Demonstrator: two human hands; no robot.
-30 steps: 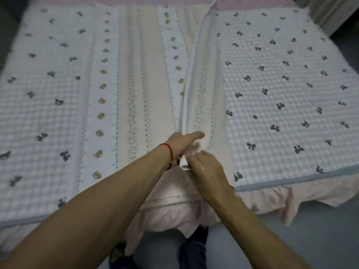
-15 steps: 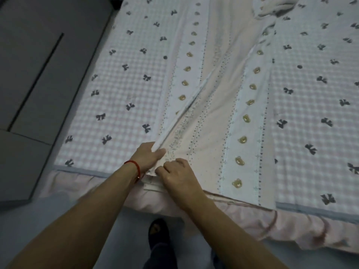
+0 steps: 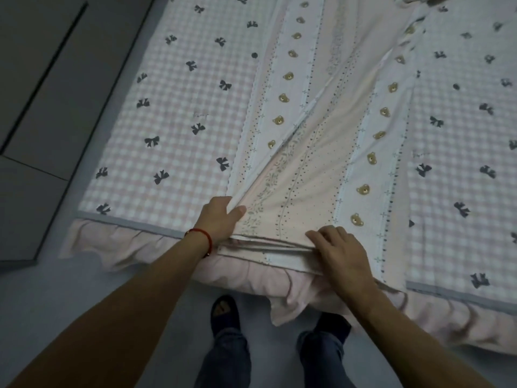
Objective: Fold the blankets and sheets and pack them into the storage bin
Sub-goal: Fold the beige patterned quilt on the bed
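Head view. The striped sheet (image 3: 321, 152), printed with small bears, lies lengthwise on the bed over a checked blanket (image 3: 179, 113) with dark bows. Its near hem is gathered in stacked layers at the bed's edge, between the two hands. The left hand (image 3: 221, 217) grips the folded edge, fingers tucked under the cloth and thumb laid on top. The right hand (image 3: 340, 249) rests just beside it along the same hem, fingers curled over the layers and pressing them down; whether it pinches them cannot be told. The step appears to be squaring a lengthwise fold. To do it well, the hem layers should be drawn flush between the hands, and the diagonal crease beyond the left hand smoothed out. No storage bin is in view.
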